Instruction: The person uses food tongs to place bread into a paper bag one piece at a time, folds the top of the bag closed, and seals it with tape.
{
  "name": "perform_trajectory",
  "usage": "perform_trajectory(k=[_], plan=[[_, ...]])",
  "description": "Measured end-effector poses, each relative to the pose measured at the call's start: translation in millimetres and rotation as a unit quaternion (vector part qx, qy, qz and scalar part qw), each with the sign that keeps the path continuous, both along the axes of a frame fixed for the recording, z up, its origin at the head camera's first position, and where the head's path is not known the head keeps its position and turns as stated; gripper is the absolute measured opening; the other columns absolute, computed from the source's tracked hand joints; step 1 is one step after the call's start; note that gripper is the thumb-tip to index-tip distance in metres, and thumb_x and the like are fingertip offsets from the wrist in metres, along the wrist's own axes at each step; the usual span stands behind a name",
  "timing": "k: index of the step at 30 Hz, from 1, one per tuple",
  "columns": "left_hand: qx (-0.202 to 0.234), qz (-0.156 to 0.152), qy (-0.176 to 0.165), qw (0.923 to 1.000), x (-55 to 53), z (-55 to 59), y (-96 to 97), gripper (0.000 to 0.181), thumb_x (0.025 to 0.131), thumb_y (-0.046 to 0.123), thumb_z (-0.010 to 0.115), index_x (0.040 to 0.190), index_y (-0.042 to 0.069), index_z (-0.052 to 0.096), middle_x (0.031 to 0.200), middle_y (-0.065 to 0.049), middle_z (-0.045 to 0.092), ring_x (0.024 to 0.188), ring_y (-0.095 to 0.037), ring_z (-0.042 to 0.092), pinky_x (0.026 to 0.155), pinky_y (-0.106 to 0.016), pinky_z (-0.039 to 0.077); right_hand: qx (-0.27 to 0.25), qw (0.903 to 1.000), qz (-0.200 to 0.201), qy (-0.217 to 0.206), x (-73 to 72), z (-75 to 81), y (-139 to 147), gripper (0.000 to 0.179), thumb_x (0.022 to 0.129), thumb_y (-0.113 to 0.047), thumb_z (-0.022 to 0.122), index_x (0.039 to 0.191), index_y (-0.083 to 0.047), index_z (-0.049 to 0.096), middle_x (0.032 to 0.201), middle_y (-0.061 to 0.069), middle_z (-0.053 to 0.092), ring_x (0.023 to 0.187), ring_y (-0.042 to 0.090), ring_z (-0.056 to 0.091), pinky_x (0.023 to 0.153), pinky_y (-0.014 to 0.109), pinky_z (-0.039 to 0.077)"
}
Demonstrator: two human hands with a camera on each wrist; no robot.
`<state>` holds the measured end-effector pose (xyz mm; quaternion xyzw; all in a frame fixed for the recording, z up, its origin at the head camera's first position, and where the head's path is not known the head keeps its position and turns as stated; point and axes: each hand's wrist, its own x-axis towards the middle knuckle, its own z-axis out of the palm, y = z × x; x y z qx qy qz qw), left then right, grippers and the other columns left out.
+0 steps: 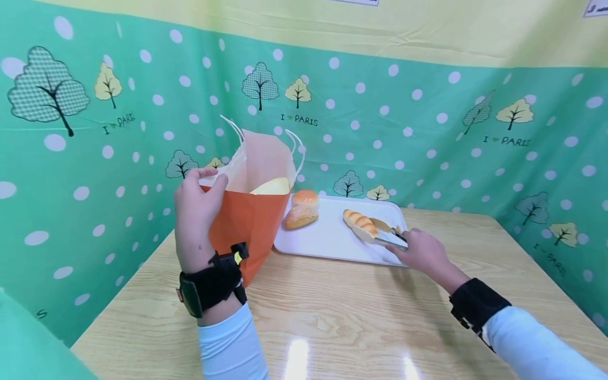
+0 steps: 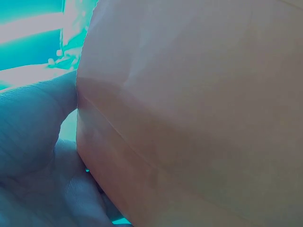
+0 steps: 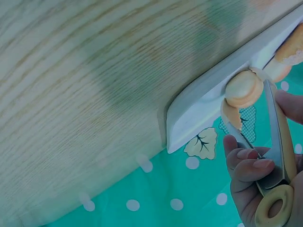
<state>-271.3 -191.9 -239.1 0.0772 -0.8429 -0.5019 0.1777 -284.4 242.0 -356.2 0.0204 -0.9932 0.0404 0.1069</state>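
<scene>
My left hand [image 1: 197, 216] pinches the left rim of a tall orange paper bag [image 1: 249, 221] with white string handles. The bag stands upright with its mouth spread, and a pale yellow piece [image 1: 273, 187] shows inside. In the left wrist view, the bag's paper wall [image 2: 199, 118] fills most of the picture beside the thumb. My right hand [image 1: 423, 250] holds metal tongs [image 3: 279, 142] with tan parts. Their tips lie on either side of a striped bread roll [image 1: 359, 224] over the right part of a white tray [image 1: 313, 248].
A round bun [image 1: 305, 198] and a sugar-dusted oblong roll [image 1: 301, 217] sit together on the tray's left end, close to the bag. Beneath is a light wood table [image 1: 332, 316]. A green dotted curtain [image 1: 418, 116] hangs behind and at both sides.
</scene>
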Motion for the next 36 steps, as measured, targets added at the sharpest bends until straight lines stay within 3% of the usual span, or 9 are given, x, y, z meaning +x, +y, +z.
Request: perform_trajectory(k=[10, 16, 22, 25, 28, 30, 34, 36], plan=[[-0.002, 0.000, -0.003, 1.0000, 1.4, 2.3, 1.2, 0.057, 0.091, 0.047, 0.043, 0.136, 0.012, 0.041, 0.118, -0.016, 0.052, 0.104, -0.030, 0.049, 0.086, -0.043, 0.047, 0.041, 0.9981, 0.017, 0.043, 11.4, 2.6, -5, 0.051, 0.081, -0.053, 0.062, 0.083, -0.003, 0.064, 0.060, 0.002, 0.045, 0.048, 0.016, 0.040, 0.039, 0.028, 0.027], [0.009, 0.005, 0.006, 0.9999, 8.3, 5.1, -0.7, 0.058, 0.091, 0.047, 0.043, 0.138, 0.012, 0.038, 0.114, -0.017, 0.050, 0.102, -0.030, 0.047, 0.082, -0.040, 0.047, 0.054, 0.9965, 0.026, 0.058, 18.1, 3.7, -9, 0.047, 0.081, -0.053, 0.063, 0.074, -0.006, 0.058, 0.062, 0.002, 0.045, 0.045, 0.016, 0.040, 0.038, 0.028, 0.028], [0.028, 0.004, 0.036, 0.9989, 16.0, 8.3, -2.9, 0.055, 0.092, 0.041, 0.046, 0.137, 0.012, 0.035, 0.134, -0.016, 0.044, 0.117, -0.031, 0.046, 0.093, -0.045, 0.045, 0.054, 0.9961, 0.032, 0.062, 21.9, 7.4, -14, 0.047, 0.080, -0.054, 0.063, 0.076, -0.007, 0.057, 0.062, 0.002, 0.045, 0.045, 0.016, 0.039, 0.037, 0.028, 0.028], [0.031, 0.009, 0.042, 0.9986, 15.9, 8.2, -2.1, 0.051, 0.092, 0.037, 0.048, 0.134, 0.011, 0.040, 0.137, -0.014, 0.044, 0.118, -0.030, 0.046, 0.094, -0.045, 0.045, 0.054, 0.9963, 0.031, 0.059, 22.6, 8.8, -16, 0.046, 0.079, -0.053, 0.064, 0.078, -0.008, 0.056, 0.063, 0.002, 0.046, 0.045, 0.016, 0.040, 0.037, 0.028, 0.028], [0.043, 0.032, 0.051, 0.9972, 14.9, 7.4, -0.6, 0.044, 0.092, 0.034, 0.049, 0.128, 0.010, 0.048, 0.131, -0.011, 0.050, 0.113, -0.026, 0.049, 0.093, -0.040, 0.046, 0.058, 0.9963, 0.031, 0.056, 24.3, 9.3, -17, 0.047, 0.079, -0.054, 0.064, 0.079, -0.008, 0.057, 0.063, 0.002, 0.045, 0.045, 0.016, 0.039, 0.037, 0.028, 0.027], [0.059, 0.064, 0.063, 0.9942, 13.8, 6.5, 0.3, 0.038, 0.091, 0.032, 0.051, 0.122, 0.011, 0.056, 0.121, -0.008, 0.057, 0.105, -0.021, 0.053, 0.089, -0.034, 0.048, 0.060, 0.9961, 0.033, 0.055, 26.0, 9.1, -17, 0.046, 0.079, -0.054, 0.064, 0.078, -0.008, 0.058, 0.062, 0.002, 0.045, 0.045, 0.016, 0.039, 0.037, 0.028, 0.027], [0.094, 0.125, 0.097, 0.9829, 13.0, 4.4, -0.1, 0.027, 0.087, 0.030, 0.057, 0.106, 0.012, 0.067, 0.094, 0.000, 0.062, 0.083, -0.010, 0.056, 0.074, -0.020, 0.049, 0.058, 0.9957, 0.039, 0.060, 29.8, 8.0, -17, 0.045, 0.079, -0.053, 0.065, 0.078, -0.008, 0.058, 0.062, 0.002, 0.045, 0.045, 0.016, 0.038, 0.037, 0.027, 0.027], [0.100, 0.141, 0.108, 0.9790, 13.1, 3.6, -0.6, 0.025, 0.086, 0.030, 0.059, 0.102, 0.013, 0.068, 0.087, 0.003, 0.061, 0.077, -0.008, 0.056, 0.069, -0.017, 0.048, 0.056, 0.9955, 0.040, 0.065, 31.4, 7.8, -17, 0.045, 0.079, -0.052, 0.066, 0.077, -0.008, 0.058, 0.062, 0.002, 0.046, 0.045, 0.016, 0.039, 0.037, 0.027, 0.028]])
